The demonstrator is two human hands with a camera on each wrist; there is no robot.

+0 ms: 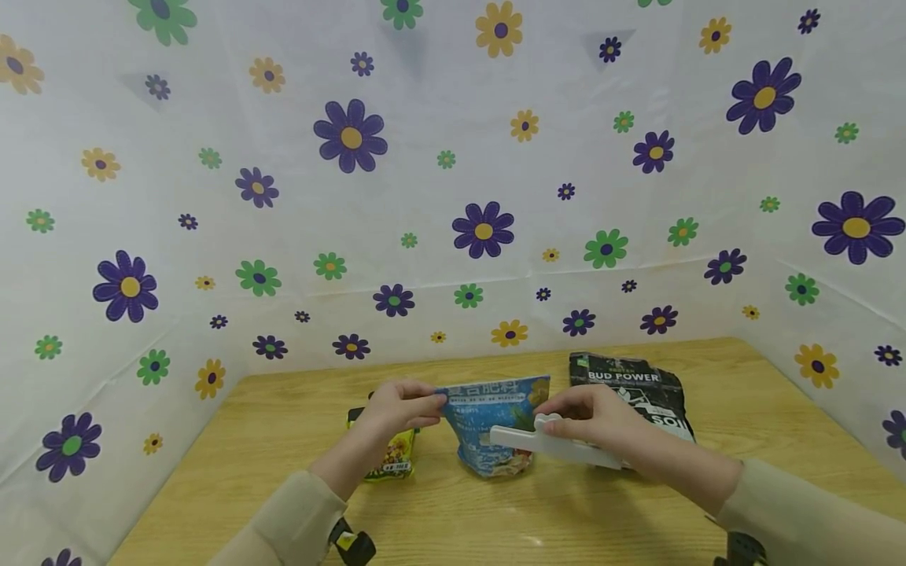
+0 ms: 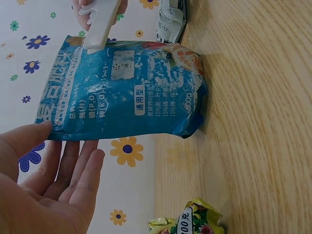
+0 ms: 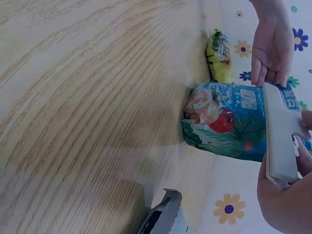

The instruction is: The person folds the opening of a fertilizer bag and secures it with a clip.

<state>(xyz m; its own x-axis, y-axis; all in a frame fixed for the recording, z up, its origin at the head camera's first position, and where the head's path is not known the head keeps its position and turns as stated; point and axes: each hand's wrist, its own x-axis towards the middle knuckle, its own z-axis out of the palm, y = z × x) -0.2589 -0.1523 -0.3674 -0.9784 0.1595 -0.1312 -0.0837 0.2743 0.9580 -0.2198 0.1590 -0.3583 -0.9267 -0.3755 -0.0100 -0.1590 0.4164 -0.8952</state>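
Observation:
A blue fertilizer bag [image 1: 474, 428] stands upright on the wooden table, its front printed with white text and vegetables. My left hand [image 1: 396, 413] pinches the bag's upper left corner between thumb and fingers. On the other side, my right hand [image 1: 602, 415] holds a long white bag clip [image 3: 280, 141] by its raised grip. The clip lies across the front of the bag in the head view, pointing left, and below the top edge. Whether its jaws are parted, or pass around the bag, I cannot tell.
Behind my left hand a small yellow bag [image 1: 399, 456] with flower pictures stands on the table [image 1: 283, 472]. A black soil bag [image 1: 630, 373] stands at the right, partly hidden by my right hand. A flower-print cloth [image 1: 425, 196] encloses the table's back and sides.

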